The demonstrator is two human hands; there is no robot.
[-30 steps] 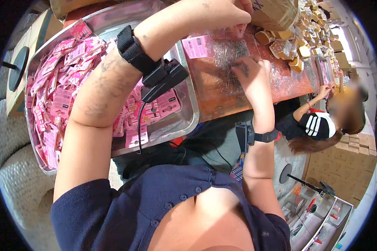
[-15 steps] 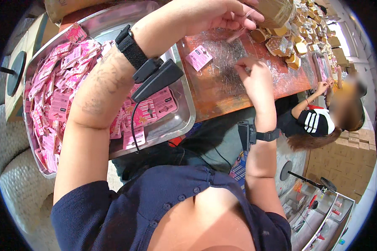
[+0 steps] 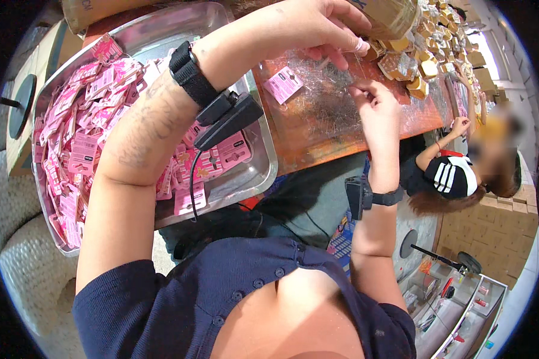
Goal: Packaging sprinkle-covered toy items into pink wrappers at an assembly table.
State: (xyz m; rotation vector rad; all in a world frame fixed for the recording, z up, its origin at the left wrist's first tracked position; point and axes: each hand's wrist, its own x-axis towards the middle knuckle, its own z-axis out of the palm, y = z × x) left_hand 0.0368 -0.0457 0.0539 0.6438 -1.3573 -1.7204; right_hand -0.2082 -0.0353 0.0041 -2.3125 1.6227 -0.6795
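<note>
Clear plastic film (image 3: 326,99) lies in a crinkled heap on the orange bench (image 3: 317,140), and both of our hands work over it. Our left hand (image 3: 326,27) hangs above the far edge with its fingers curled loosely; we cannot tell whether it pinches anything. Our right hand (image 3: 378,107) rests on the near side of the film, fingertips drawn together on a sheet. One pink card packet (image 3: 283,84) lies on the film just left of the hands, apart from both. Many more fill the steel tray (image 3: 254,179) at our left. To do this well, we judge, we should lift a single sheet by its edge and keep the packet flat and square beneath it.
</note>
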